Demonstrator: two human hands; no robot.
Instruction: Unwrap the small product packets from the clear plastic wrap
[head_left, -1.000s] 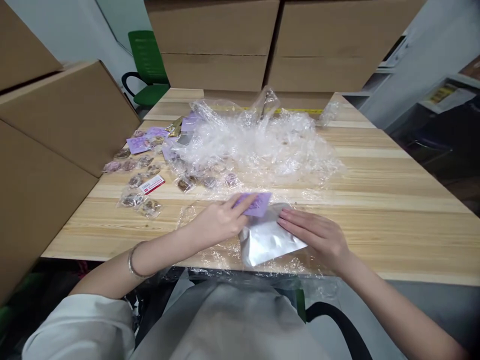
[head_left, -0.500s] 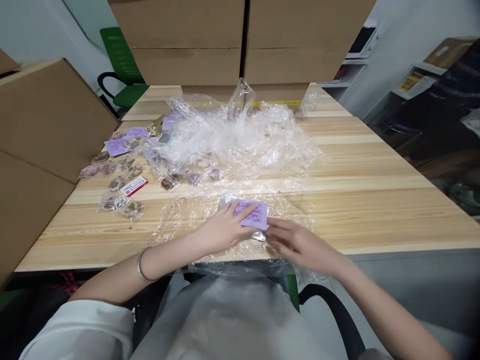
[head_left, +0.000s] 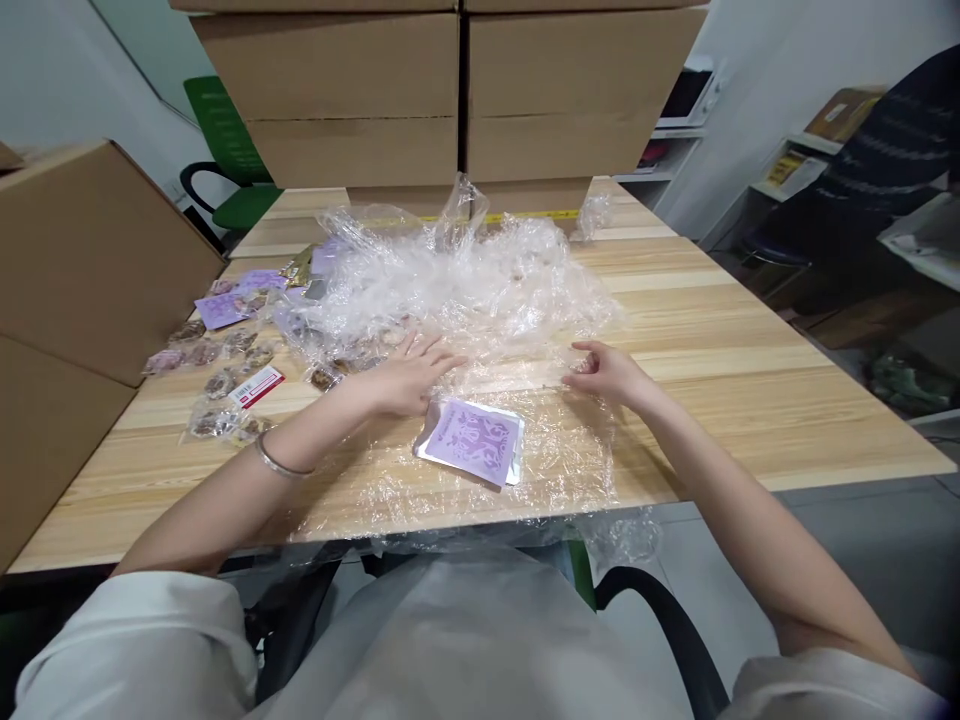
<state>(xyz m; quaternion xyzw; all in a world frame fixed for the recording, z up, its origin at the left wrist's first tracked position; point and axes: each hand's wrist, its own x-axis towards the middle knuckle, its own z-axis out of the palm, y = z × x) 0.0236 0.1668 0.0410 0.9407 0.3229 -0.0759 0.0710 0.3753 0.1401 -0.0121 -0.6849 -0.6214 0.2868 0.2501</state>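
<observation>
and lilac is worn by the card (head_left: 474, 440), overprinted with deeper purple swirls; silver is flashed by the pouch (head_left: 430, 426)! honey and cream stripes are carried across the tabletop (head_left: 720, 370), the label (head_left: 256, 387) is banded red on white, the cartons (head_left: 352, 70) are coloured brown, the chair (head_left: 229, 130) is decked in green.

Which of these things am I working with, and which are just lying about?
Seemingly in use:
flat silver foil pouch, rectangular purple printed card on top
crinkled clear plastic film beneath, near both hands

Seemingly lying about:
rectangular white-and-red card
small clear-wrapped brown pieces
brown cardboard boxes
green office chair
</observation>
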